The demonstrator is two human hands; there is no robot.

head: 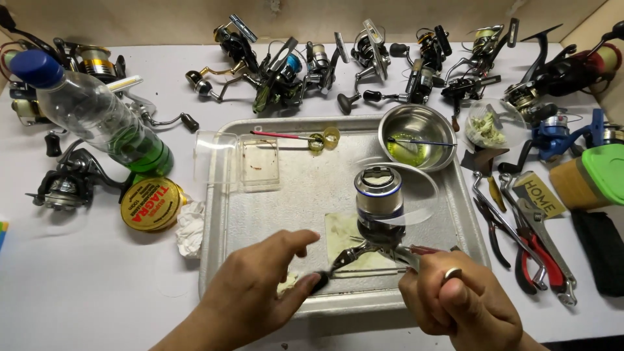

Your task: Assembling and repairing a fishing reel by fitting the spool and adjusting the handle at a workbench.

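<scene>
Reel (380, 214) on tray (224, 214), near front rim; spool axis upright, spool top up, handle arm running left toward front rim. Left hand (260, 286) palm down, thumb and forefinger pinched on handle knob (320, 282). Right hand (461, 302) fisted around reel foot, knuckles up.
</scene>
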